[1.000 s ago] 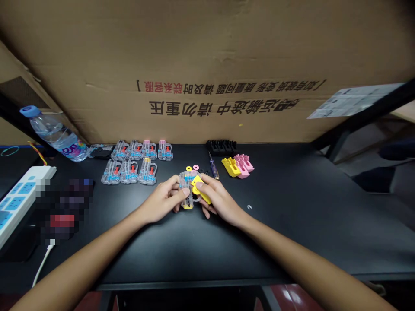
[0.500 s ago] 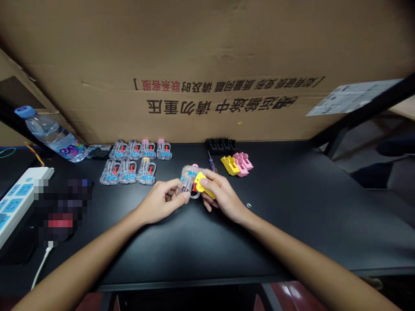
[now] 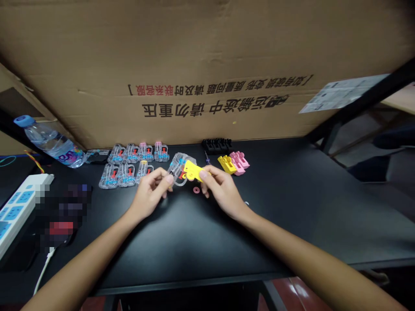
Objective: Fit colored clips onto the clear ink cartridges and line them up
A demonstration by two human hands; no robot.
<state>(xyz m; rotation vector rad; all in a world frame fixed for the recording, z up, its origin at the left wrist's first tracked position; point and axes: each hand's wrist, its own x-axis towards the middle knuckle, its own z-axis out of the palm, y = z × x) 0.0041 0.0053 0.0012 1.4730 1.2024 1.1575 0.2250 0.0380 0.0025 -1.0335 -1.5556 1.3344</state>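
My left hand (image 3: 152, 190) pinches the near-left end of a clear plastic case (image 3: 177, 166) with blue and red parts inside and a clear loop on its side. A flat yellow plastic piece (image 3: 193, 171) with a round boss is pinched in my right hand (image 3: 220, 185), its tip overlapping the case's right side. Whether the two parts touch cannot be made out. Just below them a small pink ring (image 3: 196, 190) shows against the black table (image 3: 194, 242). Further left stand several similar clear cases (image 3: 128, 175), some with pink, yellow or black tops.
Behind my right hand lie a small screwdriver (image 3: 207, 160), yellow parts (image 3: 227, 164), pink parts (image 3: 240, 163) and a row of black parts (image 3: 216, 145). A water bottle (image 3: 52, 142) leans at the left near a power strip (image 3: 22, 203). Cardboard (image 3: 207, 47) walls the back.
Both hands have moved up and slightly left with the case and yellow piece. The yellow piece has turned nearer to level. The pink ring now shows below the case instead of above it.
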